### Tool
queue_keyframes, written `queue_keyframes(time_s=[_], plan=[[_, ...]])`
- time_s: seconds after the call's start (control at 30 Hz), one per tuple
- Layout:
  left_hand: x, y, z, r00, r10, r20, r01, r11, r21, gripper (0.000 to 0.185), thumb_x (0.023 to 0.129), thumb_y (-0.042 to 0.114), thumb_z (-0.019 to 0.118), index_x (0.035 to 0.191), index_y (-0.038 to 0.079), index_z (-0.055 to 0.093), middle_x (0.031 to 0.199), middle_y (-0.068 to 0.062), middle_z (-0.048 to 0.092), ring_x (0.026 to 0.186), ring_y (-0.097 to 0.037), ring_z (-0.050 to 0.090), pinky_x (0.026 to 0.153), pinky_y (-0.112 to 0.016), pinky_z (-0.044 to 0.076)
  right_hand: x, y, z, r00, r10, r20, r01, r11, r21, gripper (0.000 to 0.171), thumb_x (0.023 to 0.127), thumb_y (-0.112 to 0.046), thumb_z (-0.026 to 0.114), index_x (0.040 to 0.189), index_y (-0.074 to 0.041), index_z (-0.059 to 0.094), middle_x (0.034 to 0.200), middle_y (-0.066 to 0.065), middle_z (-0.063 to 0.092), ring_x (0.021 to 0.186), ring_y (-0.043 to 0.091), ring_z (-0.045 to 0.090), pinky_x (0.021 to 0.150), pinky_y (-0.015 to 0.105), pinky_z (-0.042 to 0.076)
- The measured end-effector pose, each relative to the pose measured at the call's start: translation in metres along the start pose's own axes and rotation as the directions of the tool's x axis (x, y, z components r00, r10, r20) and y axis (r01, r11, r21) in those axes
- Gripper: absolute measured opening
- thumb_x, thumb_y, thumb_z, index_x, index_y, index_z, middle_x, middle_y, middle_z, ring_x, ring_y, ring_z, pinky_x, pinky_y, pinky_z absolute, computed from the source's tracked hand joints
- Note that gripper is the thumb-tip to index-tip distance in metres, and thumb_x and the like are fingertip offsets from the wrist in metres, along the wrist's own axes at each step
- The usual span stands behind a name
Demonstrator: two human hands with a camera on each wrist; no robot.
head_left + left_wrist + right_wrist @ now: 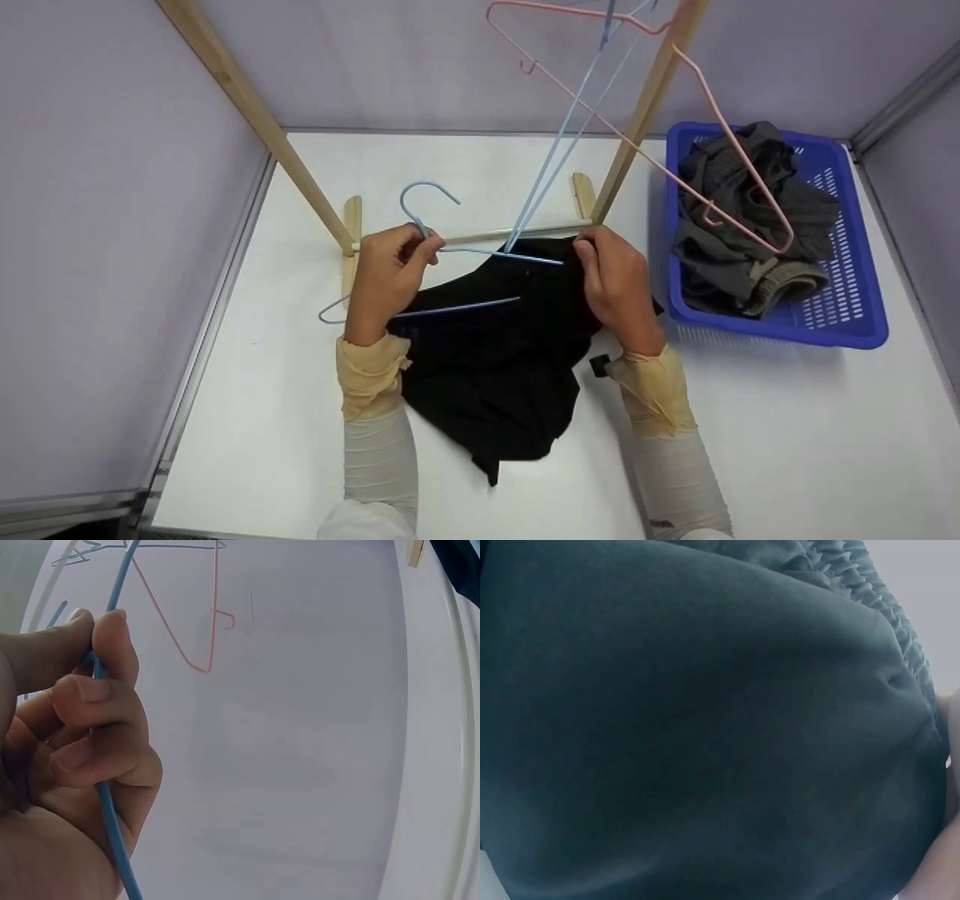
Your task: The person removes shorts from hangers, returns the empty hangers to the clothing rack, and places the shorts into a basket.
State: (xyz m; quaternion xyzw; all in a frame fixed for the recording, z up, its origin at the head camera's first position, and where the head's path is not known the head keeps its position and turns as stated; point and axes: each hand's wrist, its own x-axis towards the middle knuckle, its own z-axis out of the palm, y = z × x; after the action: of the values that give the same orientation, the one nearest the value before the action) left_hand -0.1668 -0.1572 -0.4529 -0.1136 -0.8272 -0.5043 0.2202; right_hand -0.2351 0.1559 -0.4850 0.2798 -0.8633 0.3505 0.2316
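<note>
My left hand (391, 271) grips a blue wire hanger (480, 306) just below its hook, fingers curled round the wire. In the left wrist view the blue wire (116, 829) runs through those curled fingers. A black garment (495, 375) with a gathered elastic waistband (889, 615) hangs spread under the hanger. My right hand (616, 281) pinches the waistband's right side between thumb and fingers. Toward that hand, the hanger's right end disappears into the garment's black cloth, while its left end (326, 313) sticks out past my left wrist. Cloth fills most of the right wrist view.
A wooden rack stands ahead, with a left post (255, 105), a right post (646, 112) and a low crossbar (517, 230). A pink hanger (615, 133) and another blue hanger (551, 161) hang from above. To the right, a blue basket (862, 300) holds dark clothes (757, 202).
</note>
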Motion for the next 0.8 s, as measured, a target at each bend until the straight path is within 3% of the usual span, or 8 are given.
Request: queue_keyframes(time_s=[0.47,0.8], plan=[[0.0,0.005,-0.001,0.999,0.035,0.011,-0.035,0.999,0.003,0.025,0.104,0.017,0.068,0.089,0.0,0.075,0.074,-0.009,0.071,0.061,-0.007,0.051,0.06,-0.019,0.043,0.0,0.003,0.0,0.998,0.042,-0.052,-0.041,0.999,0.01,0.015,0.109,-0.011,0.057,0.103,0.001,0.065,0.088,0.017,0.068,0.078,0.033,0.066,0.075,0.049,0.053],[-0.001,0.005,-0.006,0.997,0.034,-0.074,-0.031,0.999,0.039,0.027,0.104,0.02,0.07,0.086,0.0,0.074,0.071,-0.009,0.069,0.058,-0.009,0.048,0.055,-0.017,0.039,0.001,0.011,-0.004,0.992,0.11,-0.058,-0.11,0.994,-0.01,0.021,0.111,-0.017,0.053,0.104,-0.001,0.065,0.09,0.018,0.07,0.08,0.037,0.068,0.075,0.053,0.053]])
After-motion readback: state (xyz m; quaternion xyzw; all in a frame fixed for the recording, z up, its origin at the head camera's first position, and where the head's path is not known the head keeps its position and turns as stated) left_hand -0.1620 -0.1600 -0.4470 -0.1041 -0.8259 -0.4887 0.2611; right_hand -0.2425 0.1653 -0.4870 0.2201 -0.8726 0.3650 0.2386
